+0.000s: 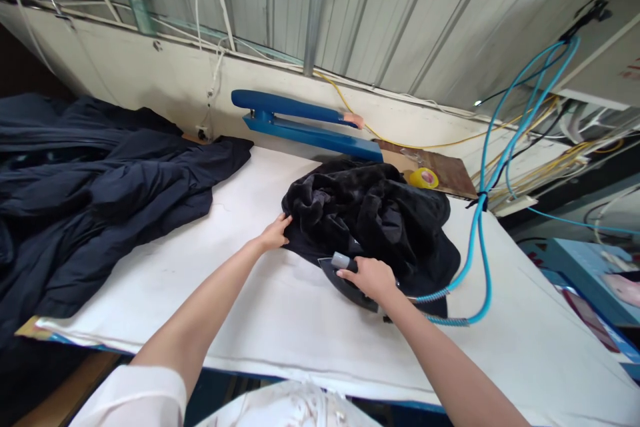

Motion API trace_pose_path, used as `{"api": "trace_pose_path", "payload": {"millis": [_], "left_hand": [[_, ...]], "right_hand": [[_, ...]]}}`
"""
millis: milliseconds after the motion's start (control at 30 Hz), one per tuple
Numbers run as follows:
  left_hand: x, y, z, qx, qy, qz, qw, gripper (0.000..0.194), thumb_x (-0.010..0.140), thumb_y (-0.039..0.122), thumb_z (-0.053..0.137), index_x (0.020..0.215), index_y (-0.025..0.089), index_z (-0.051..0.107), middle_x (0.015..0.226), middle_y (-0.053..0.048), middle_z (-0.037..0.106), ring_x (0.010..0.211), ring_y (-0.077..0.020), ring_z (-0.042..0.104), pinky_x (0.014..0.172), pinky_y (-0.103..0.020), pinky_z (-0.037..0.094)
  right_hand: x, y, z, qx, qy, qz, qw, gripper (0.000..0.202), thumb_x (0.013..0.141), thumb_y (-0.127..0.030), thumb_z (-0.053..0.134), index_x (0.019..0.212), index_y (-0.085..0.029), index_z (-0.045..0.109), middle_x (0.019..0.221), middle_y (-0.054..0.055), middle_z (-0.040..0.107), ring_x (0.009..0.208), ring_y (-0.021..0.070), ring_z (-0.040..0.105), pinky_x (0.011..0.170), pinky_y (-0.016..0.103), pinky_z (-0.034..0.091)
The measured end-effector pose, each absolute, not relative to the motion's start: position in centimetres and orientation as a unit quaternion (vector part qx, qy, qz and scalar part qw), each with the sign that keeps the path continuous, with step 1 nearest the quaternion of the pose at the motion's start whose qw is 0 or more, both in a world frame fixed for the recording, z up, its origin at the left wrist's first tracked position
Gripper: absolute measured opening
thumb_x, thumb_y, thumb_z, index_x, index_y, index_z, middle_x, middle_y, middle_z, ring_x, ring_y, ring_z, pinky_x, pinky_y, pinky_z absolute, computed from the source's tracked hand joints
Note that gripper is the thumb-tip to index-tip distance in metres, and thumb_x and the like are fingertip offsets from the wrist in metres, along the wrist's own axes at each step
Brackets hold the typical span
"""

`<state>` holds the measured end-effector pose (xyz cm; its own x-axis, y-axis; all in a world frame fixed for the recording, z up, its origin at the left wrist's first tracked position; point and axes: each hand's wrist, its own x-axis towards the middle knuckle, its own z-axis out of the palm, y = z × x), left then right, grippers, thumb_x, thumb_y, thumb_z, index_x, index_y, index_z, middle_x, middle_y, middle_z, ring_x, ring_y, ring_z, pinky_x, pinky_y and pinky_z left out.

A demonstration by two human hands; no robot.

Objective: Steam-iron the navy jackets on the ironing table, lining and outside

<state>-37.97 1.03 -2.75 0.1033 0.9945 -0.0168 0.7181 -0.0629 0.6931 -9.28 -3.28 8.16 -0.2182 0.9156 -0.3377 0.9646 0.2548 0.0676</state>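
A bunched black garment with a plush lining point(370, 207) lies on the white padded table point(250, 320). My right hand point(371, 278) is closed round the handle of a steam iron point(345, 287), which rests at the garment's near edge. Two light-blue hoses point(475, 260) run from the iron's back up to the right. At the garment's left corner, my left hand point(275, 232) pinches the dark cloth edge between thumb and fingers. The iron's soleplate is hidden from this angle.
Dark padded garments point(110, 193) are heaped on the table's left side. Behind the black garment stands a blue sleeve board point(310, 127). A yellow tape roll point(424, 178) sits on a brown board point(450, 170). A light-blue box point(585, 273) is at the right.
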Motion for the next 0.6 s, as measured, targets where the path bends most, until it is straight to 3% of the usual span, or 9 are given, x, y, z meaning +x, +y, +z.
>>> {"api": "trace_pose_path", "payload": {"millis": [133, 367, 500, 600], "left_hand": [[-37.5, 1.8, -2.2, 0.665, 0.650, 0.257, 0.262, 0.054, 0.063, 0.008, 0.050, 0.116, 0.016, 0.050, 0.121, -0.009, 0.046, 0.110, -0.0222, 0.046, 0.094, -0.030, 0.037], [-38.4, 3.7, -1.4, 0.642, 0.668, 0.264, 0.268, 0.036, 0.057, 0.000, 0.050, 0.086, 0.017, 0.064, 0.100, -0.004, 0.062, 0.094, -0.0191, 0.056, 0.082, -0.026, 0.044], [-40.3, 3.6, 0.3, 0.603, 0.702, 0.283, 0.253, 0.037, 0.065, 0.002, 0.044, 0.092, 0.018, 0.064, 0.096, -0.003, 0.065, 0.092, -0.0190, 0.058, 0.082, -0.029, 0.044], [-40.8, 2.7, 2.4, 0.570, 0.728, 0.336, 0.182, 0.041, 0.069, 0.003, 0.037, 0.098, 0.018, 0.062, 0.098, -0.004, 0.064, 0.096, -0.0189, 0.055, 0.086, -0.031, 0.040]], "right_hand": [[-11.5, -3.2, 8.1, 0.613, 0.771, -0.079, 0.153, 0.067, 0.067, -0.076, 0.031, 0.090, -0.020, 0.062, 0.089, 0.012, 0.064, 0.086, 0.0267, 0.059, 0.070, 0.035, 0.041], [-14.5, -2.4, 8.2, 0.632, 0.757, -0.091, 0.135, 0.066, 0.066, -0.075, 0.033, 0.090, -0.020, 0.062, 0.093, 0.011, 0.064, 0.088, 0.0269, 0.058, 0.071, 0.035, 0.042], [-16.9, -1.6, 8.5, 0.628, 0.758, -0.118, 0.129, 0.070, 0.065, -0.075, 0.033, 0.095, -0.019, 0.063, 0.097, 0.013, 0.063, 0.091, 0.0284, 0.057, 0.072, 0.036, 0.042], [-19.4, -0.9, 8.7, 0.616, 0.766, -0.140, 0.118, 0.074, 0.064, -0.076, 0.033, 0.097, -0.018, 0.063, 0.099, 0.014, 0.063, 0.093, 0.0295, 0.057, 0.073, 0.038, 0.042]]}}
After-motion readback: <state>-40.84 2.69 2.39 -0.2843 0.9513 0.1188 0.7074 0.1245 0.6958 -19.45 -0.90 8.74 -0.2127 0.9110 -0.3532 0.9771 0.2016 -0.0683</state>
